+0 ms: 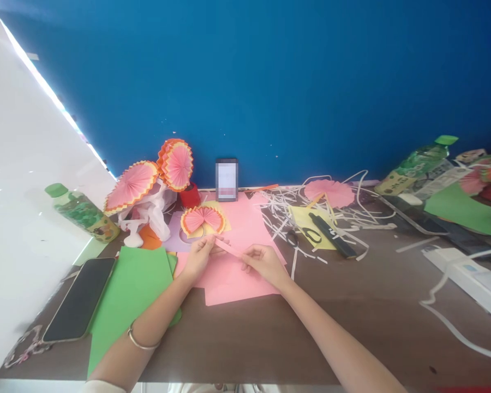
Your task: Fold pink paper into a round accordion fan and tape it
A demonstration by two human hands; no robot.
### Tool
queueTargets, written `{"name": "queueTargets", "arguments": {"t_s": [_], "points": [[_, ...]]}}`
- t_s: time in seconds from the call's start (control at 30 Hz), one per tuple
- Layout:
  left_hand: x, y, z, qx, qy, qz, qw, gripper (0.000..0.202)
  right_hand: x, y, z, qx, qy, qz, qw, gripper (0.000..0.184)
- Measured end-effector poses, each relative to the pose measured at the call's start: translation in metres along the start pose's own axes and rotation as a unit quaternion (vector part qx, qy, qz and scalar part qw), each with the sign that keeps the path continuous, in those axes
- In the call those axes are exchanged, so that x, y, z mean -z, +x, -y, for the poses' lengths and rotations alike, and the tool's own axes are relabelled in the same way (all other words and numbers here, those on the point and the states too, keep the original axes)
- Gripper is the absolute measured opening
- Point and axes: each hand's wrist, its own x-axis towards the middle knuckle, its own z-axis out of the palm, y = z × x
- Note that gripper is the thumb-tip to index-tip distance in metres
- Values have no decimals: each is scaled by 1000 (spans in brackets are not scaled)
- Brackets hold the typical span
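A narrow pink paper strip (228, 248) stretches between my two hands, above larger pink paper sheets (233, 286) on the desk. My left hand (202, 255) pinches its left end, and my right hand (264, 263) pinches the right end. Just beyond my left hand lies a pleated paper fan (203, 218) in pink, yellow and orange, resting on yellow paper. Partly under that paper is a purple sheet (174, 233). Green paper (133, 278) lies under and beside my left forearm.
Pleated paper rosettes (133, 184) stand at the back left beside a bottle (84, 213). A black phone (81, 300) lies at left; a lit phone (227, 180) leans on the blue wall. White paper scraps (284, 210), scissors (311, 236) and a black cutter-like tool (333, 236) are to the right.
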Motion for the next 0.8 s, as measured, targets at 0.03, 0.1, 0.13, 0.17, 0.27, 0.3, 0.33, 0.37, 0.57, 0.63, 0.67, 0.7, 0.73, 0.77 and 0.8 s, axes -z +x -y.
{"name": "queueTargets", "arguments": {"t_s": [0.03, 0.1, 0.13, 0.17, 0.27, 0.3, 0.33, 0.37, 0.57, 0.63, 0.67, 0.7, 0.73, 0.77, 0.8], "points": [[1, 1, 1, 0, 3, 2, 1000, 37, 0, 0, 0, 0, 2, 2, 1000, 35], [3, 1, 2, -1, 9, 6, 1000, 37, 1, 0, -1, 1, 4, 4, 1000, 34], [3, 2, 2, -3, 12, 7, 1000, 36, 1, 0, -1, 2, 4, 5, 1000, 33], [3, 2, 3, -7, 15, 8, 1000, 35, 1, 0, -2, 2, 4, 6, 1000, 33], [2, 1, 2, -16, 15, 5, 1000, 34, 0, 0, -2, 3, 9, 9, 1000, 31], [1, 1, 2, -15, 12, 4, 1000, 34, 0, 0, -3, 2, 10, 8, 1000, 30], [0, 0, 1, -12, 9, 4, 1000, 34, 0, 0, -3, 2, 11, 6, 1000, 30], [-2, -1, 0, -11, 10, 4, 1000, 34, 0, 0, -3, 2, 10, 5, 1000, 30], [-6, -3, -2, -43, 75, -24, 996, 26, -2, 0, 0, -5, 12, 11, 1000, 28], [-5, -2, -2, -42, 66, -40, 996, 28, -3, -1, 1, -7, 17, 15, 1000, 29], [-5, -2, -1, -38, 55, -43, 997, 29, -3, -1, 2, -6, 20, 17, 1000, 29], [-6, -2, -1, -34, 45, -41, 998, 29, -3, -1, 2, -5, 24, 18, 1000, 30], [-6, -2, -1, -29, 37, -37, 998, 29, -4, -1, 3, -4, 28, 18, 999, 30], [-7, -3, 0, -23, 36, -29, 999, 30, -4, -1, 3, -3, 31, 17, 999, 30], [-9, -4, 1, -17, 44, -20, 999, 30, -4, -1, 3, -4, 33, 16, 999, 30]]}}
